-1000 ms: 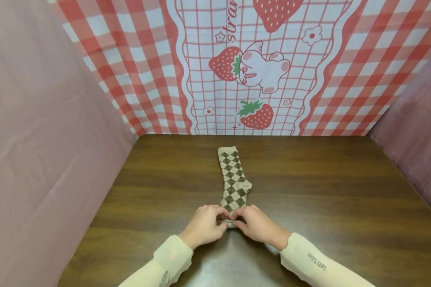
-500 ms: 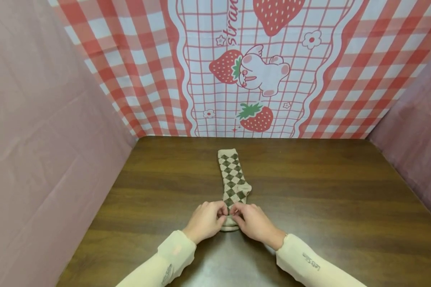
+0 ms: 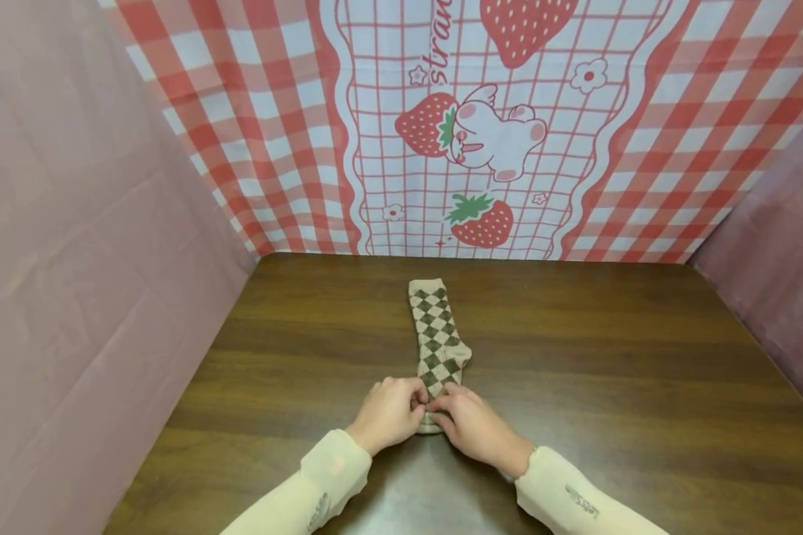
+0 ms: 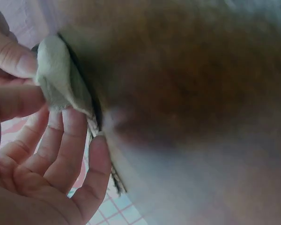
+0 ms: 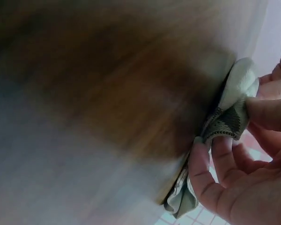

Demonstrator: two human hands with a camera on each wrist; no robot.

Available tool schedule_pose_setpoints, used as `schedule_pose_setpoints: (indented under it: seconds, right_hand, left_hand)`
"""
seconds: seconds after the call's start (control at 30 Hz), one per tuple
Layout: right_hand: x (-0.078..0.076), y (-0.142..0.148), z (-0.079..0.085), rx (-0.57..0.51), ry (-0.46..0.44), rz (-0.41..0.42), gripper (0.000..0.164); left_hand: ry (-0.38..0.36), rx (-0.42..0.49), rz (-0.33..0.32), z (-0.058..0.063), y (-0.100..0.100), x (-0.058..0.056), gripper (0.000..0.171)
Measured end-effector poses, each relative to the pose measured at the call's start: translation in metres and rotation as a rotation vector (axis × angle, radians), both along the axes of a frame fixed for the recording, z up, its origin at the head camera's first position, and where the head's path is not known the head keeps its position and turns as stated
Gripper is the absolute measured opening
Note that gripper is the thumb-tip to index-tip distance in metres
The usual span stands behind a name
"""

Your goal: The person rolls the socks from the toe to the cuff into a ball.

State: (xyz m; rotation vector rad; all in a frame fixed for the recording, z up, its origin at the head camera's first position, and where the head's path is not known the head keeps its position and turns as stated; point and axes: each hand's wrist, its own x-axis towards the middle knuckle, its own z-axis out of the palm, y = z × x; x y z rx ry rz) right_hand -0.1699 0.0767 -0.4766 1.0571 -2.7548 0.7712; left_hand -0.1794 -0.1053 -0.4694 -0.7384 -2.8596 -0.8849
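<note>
A beige sock with dark green diamonds lies lengthwise on the brown table, its cuff at the far end and its heel pointing right. At the near end, my left hand pinches the turned-up fabric between thumb and fingers. Close beside it, my right hand pinches the same end from the right. In the left wrist view the pale folded end stands up between the thumb and fingers. The right wrist view shows a diamond-patterned fold under the right thumb. The hands cover part of the folded end.
The brown wooden table extends around the sock on all sides. A red-and-white checked cloth with strawberries hangs along the back edge. Pink cloths hang at the left and right.
Both hands have stayed at the sock's near end, shifting slightly while pinching its fold. Half a second ago more of the pale folded end showed between them. The head view has shifted a little.
</note>
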Motion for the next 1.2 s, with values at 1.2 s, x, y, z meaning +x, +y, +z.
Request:
schedule_pose_setpoints:
  seconds: [1.2]
  right_hand:
    - [-0.004,0.002,0.01,0.049,-0.084,0.015,0.013]
  left_hand:
    - [-0.017,-0.036,-0.112,-0.003,-0.002,-0.016,0.02]
